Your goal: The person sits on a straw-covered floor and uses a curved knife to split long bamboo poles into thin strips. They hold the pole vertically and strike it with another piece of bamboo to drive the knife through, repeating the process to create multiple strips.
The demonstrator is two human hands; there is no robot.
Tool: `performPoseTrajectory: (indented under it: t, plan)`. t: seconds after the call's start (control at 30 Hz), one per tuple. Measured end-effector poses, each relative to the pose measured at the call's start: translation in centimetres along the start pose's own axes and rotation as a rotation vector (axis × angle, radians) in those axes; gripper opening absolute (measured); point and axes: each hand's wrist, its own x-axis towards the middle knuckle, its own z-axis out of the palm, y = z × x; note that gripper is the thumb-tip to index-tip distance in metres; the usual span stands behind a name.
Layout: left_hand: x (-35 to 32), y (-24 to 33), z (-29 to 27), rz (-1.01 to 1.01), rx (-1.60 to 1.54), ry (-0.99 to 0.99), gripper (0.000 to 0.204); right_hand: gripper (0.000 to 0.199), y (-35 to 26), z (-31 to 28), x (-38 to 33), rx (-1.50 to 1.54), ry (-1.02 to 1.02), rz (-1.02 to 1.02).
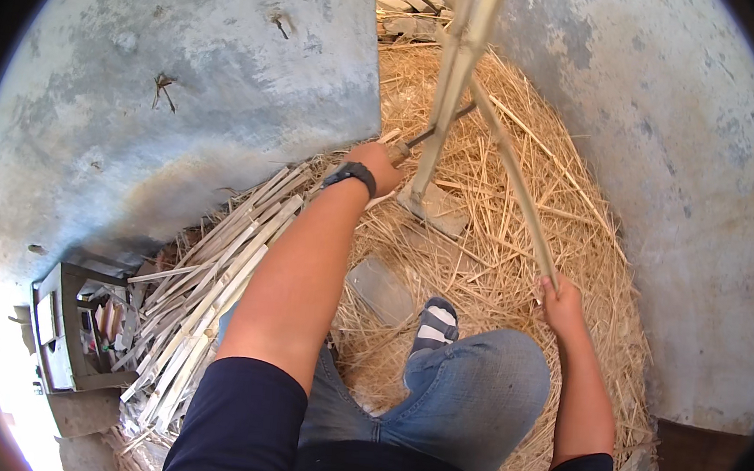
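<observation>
My left hand [380, 169], with a dark watch on its wrist, is closed round the wooden handle of a knife [420, 138]. The dark narrow blade crosses the upright bamboo pole [451, 86], which hides its middle; the tip shows on the right side. The pole's lower end comes down by a flat slab [443, 212]; its upper end leaves the picture. Low on the right, my right hand [562, 305] grips a bamboo strip [522, 189] that slants up and meets the pole above the blade.
Loose straw-like bamboo shavings [518, 238] cover the floor. A heap of split bamboo strips [222, 285] lies along the left wall [204, 71], near a wooden frame [60, 326]. Another flat slab [381, 291] lies by my foot [437, 320]. Bricks [413, 4] are stacked at the far end.
</observation>
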Motion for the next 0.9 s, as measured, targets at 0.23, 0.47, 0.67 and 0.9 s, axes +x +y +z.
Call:
performPoseTrajectory:
  t: [0.23, 0.47, 0.67, 0.9]
  plan:
    - [-3.7, -4.9, 0.3, -0.086, -0.172, 0.186, 0.056, 0.034, 2.5, -3.1, 1.3, -0.071, 0.383, -0.061]
    - [-10.3, -5.2, -1.9, -0.203, -0.344, 0.250, 0.074, 0.037, 1.2, -2.4, 3.0, -0.167, 0.355, -0.035]
    - [-12.2, -6.4, 0.8, -0.283, -0.405, 0.386, 0.063, 0.047, 2.4, -1.4, 2.7, -0.376, 0.233, 0.027]
    - [-11.4, -6.2, 6.6, -0.159, -0.649, 0.454, 0.048, 0.063, -13.7, -6.0, -1.2, -0.060, -0.226, -0.124]
